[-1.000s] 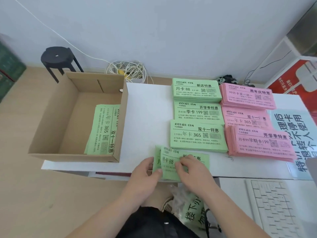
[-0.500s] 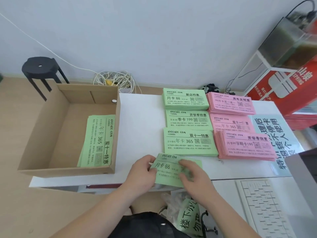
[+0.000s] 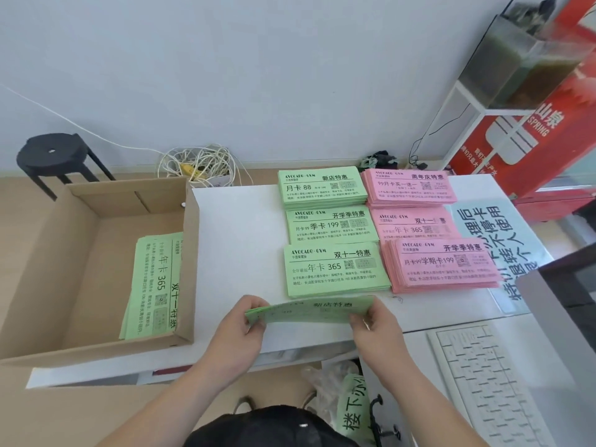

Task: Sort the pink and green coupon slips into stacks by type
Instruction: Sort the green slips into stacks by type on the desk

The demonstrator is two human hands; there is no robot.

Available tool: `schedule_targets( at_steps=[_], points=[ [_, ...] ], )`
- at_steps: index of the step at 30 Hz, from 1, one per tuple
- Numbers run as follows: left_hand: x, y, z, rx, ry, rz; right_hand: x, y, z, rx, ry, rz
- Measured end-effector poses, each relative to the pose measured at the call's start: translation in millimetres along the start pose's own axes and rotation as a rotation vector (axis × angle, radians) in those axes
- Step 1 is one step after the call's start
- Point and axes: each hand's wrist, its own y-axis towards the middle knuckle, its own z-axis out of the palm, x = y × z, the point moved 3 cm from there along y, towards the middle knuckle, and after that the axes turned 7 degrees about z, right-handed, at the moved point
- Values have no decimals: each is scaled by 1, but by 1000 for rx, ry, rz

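Note:
My left hand and my right hand grip the two ends of a small bundle of green slips, lifted nearly edge-on above the white table. Just beyond it stand three green stacks: a far green stack, a middle green stack and a near green stack. To their right stand three pink stacks: a far pink stack, a middle pink stack and a near pink stack. More green slips lie in the cardboard box.
A white keyboard lies at the lower right. A blue printed sheet sits right of the pink stacks. A black stool and a cable coil are behind the box. A red rack stands at the far right.
The green bundle lay flat under both hands near the table edge; now both hands have raised it and tipped it nearly edge-on. The view has also shifted.

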Motion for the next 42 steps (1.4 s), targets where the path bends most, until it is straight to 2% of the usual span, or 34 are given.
schedule_targets(
  at_steps=[4, 8, 12, 16, 23, 27, 33, 37, 40, 42],
  points=[
    [2, 1, 10, 4, 70, -32, -7, 0, 9, 93, -108, 17],
    [-25, 13, 12, -175, 16, -34, 19, 13, -10, 96, -138, -84],
    [-63, 46, -2, -258, -129, 2, 65, 47, -38, 66, -107, -171],
    [-95, 91, -11, -238, -212, -33, 113, 85, -54, 34, -130, -222],
    [-123, 194, -26, -212, -195, -18, 174, 183, -56, -33, -229, -141],
    [-123, 239, -21, -164, -188, -54, 188, 220, -49, -56, -269, -92],
    [-104, 275, -24, -221, -106, -49, 193, 257, -38, -58, -379, -92],
    [-99, 282, -32, -231, 134, -19, 193, 266, -35, -77, -557, -118],
    [-100, 274, -36, -161, 316, 29, 199, 264, -43, -173, -921, -172],
    [-101, 269, -34, -87, 401, 64, 212, 259, -41, -164, -1101, -273]
  ],
)
